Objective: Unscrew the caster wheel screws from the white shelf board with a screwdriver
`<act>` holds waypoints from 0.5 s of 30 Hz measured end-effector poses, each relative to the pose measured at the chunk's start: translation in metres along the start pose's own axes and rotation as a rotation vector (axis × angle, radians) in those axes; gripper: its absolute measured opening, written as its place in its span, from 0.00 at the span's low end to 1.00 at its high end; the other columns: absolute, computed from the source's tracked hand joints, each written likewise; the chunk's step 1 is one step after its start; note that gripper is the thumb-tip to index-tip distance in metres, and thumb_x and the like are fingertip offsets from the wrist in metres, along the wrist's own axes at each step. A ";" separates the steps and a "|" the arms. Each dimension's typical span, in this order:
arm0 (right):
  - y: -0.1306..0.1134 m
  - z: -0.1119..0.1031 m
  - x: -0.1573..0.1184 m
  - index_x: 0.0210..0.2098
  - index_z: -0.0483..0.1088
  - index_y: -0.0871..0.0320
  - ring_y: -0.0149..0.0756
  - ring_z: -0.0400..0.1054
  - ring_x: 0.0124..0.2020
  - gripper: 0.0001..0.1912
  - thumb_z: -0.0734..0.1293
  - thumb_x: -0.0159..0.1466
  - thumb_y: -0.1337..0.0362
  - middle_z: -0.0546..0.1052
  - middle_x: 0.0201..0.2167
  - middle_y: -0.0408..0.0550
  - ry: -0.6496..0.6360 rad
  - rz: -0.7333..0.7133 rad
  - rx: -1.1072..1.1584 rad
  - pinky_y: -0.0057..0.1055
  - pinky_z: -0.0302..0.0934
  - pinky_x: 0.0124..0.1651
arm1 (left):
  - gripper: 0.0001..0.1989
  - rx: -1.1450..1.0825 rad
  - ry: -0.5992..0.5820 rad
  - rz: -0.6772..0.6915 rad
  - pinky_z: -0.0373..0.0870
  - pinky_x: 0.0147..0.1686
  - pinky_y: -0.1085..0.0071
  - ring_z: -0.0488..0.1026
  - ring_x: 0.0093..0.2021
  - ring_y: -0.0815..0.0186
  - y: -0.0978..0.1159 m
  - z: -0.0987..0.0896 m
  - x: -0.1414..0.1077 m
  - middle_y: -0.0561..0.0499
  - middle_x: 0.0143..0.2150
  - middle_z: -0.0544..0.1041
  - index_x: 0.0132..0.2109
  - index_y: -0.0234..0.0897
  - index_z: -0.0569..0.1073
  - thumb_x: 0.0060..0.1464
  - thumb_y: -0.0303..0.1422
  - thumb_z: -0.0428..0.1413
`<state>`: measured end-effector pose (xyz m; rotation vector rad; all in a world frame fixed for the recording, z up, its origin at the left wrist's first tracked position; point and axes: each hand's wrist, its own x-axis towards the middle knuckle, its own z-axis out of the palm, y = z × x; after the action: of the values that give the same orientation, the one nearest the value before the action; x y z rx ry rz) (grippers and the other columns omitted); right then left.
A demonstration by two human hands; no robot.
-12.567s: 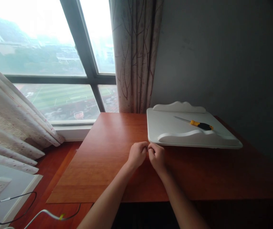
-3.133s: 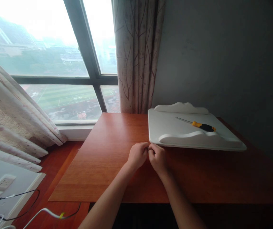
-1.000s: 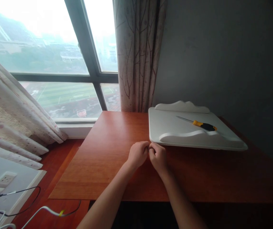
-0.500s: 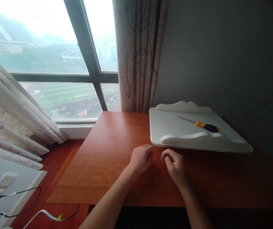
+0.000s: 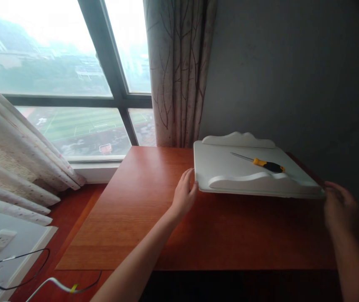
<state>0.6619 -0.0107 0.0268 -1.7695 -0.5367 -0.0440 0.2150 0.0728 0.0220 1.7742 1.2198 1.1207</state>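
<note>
A flat white panel (image 5: 220,161) lies on the wooden table at the right, perhaps more than one layer thick. On top of it rest two white wavy-edged strips, one along the back (image 5: 238,139) and one along the front (image 5: 261,180). Between them lies a screwdriver (image 5: 269,166) with a yellow and black handle, its shaft pointing left. My left hand (image 5: 184,191) holds the panel's left edge, thumb near the front corner. At the panel's right front corner, my right hand (image 5: 341,205) is closed on the edge, somewhat blurred and in shadow.
The reddish-brown table (image 5: 129,214) extends left and toward me. Behind it are a patterned curtain (image 5: 179,84), a window (image 5: 88,121) and a grey wall (image 5: 286,75). At lower left, a wall socket (image 5: 1,240) and a white cable (image 5: 49,282) sit beside the table.
My hands have moved apart from in front of the panel, the left one to its left edge and the right one far right to its right corner. The screwdriver still lies on the panel.
</note>
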 end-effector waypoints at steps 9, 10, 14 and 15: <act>0.025 0.020 0.026 0.52 0.80 0.62 0.53 0.71 0.56 0.25 0.60 0.62 0.61 0.78 0.55 0.65 -0.136 0.085 -0.115 0.47 0.61 0.51 | 0.34 -0.218 -0.046 -0.140 0.53 0.72 0.60 0.57 0.73 0.55 -0.018 0.023 0.035 0.40 0.74 0.60 0.72 0.33 0.60 0.59 0.29 0.50; 0.027 0.019 0.026 0.52 0.80 0.62 0.53 0.71 0.55 0.26 0.60 0.62 0.61 0.78 0.54 0.65 -0.149 0.059 -0.119 0.46 0.62 0.50 | 0.34 -0.239 -0.049 -0.152 0.54 0.72 0.60 0.58 0.73 0.55 -0.020 0.023 0.035 0.41 0.74 0.59 0.72 0.33 0.59 0.58 0.29 0.49; 0.035 0.013 0.021 0.49 0.81 0.66 0.53 0.75 0.48 0.27 0.59 0.62 0.57 0.79 0.50 0.70 -0.175 -0.099 -0.148 0.46 0.64 0.44 | 0.36 -0.288 -0.047 -0.195 0.53 0.72 0.58 0.57 0.73 0.55 -0.027 0.016 0.033 0.40 0.75 0.57 0.73 0.31 0.58 0.57 0.29 0.49; 0.036 0.012 0.017 0.48 0.81 0.66 0.53 0.75 0.47 0.27 0.59 0.63 0.56 0.79 0.49 0.71 -0.180 -0.164 -0.157 0.47 0.64 0.43 | 0.36 -0.292 -0.046 -0.203 0.52 0.72 0.58 0.56 0.74 0.54 -0.028 0.012 0.031 0.40 0.75 0.57 0.73 0.31 0.58 0.57 0.29 0.49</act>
<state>0.6879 -0.0002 -0.0034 -1.8894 -0.8279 -0.0426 0.2216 0.1105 0.0006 1.4168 1.1180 1.0723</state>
